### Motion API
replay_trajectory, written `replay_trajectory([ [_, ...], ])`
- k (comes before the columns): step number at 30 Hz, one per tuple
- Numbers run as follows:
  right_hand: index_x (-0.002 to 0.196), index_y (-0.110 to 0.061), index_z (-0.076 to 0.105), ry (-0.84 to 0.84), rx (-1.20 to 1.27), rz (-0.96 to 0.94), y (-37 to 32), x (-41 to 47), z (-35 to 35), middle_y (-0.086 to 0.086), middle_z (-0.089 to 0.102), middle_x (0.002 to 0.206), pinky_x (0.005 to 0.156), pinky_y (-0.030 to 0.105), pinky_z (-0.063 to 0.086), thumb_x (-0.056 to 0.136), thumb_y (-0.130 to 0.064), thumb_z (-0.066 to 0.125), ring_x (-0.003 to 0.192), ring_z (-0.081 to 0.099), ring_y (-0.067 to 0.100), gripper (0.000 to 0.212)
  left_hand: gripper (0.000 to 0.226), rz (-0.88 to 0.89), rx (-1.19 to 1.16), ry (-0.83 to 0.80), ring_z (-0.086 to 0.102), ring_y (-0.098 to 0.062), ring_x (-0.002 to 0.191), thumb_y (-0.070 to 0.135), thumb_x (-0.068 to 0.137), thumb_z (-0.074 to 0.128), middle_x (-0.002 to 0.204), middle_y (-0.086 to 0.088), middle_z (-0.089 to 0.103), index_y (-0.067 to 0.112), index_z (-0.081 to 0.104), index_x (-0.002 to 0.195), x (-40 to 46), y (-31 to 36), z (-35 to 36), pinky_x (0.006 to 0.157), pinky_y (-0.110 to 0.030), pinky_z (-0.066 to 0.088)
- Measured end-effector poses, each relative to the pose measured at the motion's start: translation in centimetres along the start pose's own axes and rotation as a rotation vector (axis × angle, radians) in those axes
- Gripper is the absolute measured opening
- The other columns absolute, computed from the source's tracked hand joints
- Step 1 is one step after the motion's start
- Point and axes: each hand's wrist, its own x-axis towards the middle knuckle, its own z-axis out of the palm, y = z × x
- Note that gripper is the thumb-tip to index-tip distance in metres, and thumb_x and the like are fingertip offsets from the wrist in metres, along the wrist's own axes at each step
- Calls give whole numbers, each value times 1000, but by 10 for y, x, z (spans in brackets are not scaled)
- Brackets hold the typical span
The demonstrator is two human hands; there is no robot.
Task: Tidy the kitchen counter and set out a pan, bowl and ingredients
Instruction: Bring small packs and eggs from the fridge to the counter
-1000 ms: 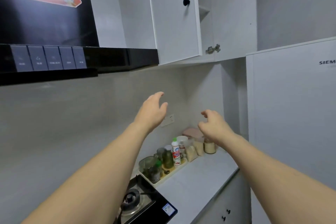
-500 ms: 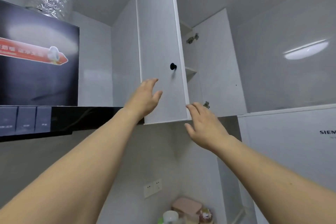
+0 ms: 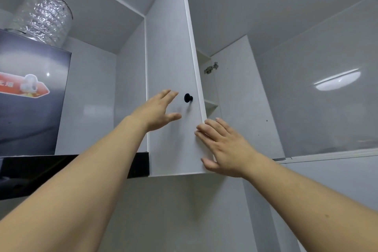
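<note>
Our right hand [image 3: 227, 147] lies with straight fingers [image 3: 206, 131] on the cabinet door [image 3: 173, 63] edge; our left hand [image 3: 157, 112], spread, hovers left of the knob [image 3: 188, 98].

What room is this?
Most likely a home kitchen. There's a range hood with a shiny foil vent duct on top, and a white wall cupboard whose door hangs ajar, with both hands reaching up to it.

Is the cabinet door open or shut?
Open. The door stands swung out, showing a shelf and a hinge behind its edge.
</note>
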Motion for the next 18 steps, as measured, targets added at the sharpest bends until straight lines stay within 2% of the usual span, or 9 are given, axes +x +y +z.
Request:
replay_trajectory([
  [5, 138, -9, 49, 62, 20, -40, 11, 2, 16, 5, 44, 141, 117, 43, 18, 81, -51, 44, 139, 33, 27, 71, 80, 47, 37, -17, 9, -15, 149, 63, 90, 49, 163, 15, -1, 42, 5, 153, 18, -2, 23, 118, -43, 24],
  [8, 139, -7, 48, 103, 27, -58, 19, 4, 26, 7, 43, 143, 118, 43, 16, 79, -48, 45, 141, 30, 29, 72, 82, 44, 21, -11, 8, -16, 149, 66, 89, 48, 163, 14, -2, 44, 1, 152, 28, -6, 35, 119, -43, 21],
  [18, 139, -2, 46, 217, 35, -62, 47, 1, 69, 13, 41, 146, 119, 40, 12, 77, -42, 42, 142, 23, 32, 74, 88, 58, 65, 3, 7, -12, 149, 81, 80, 39, 160, 22, -7, 52, -8, 148, 56, -14, 65, 115, -48, 28],
])
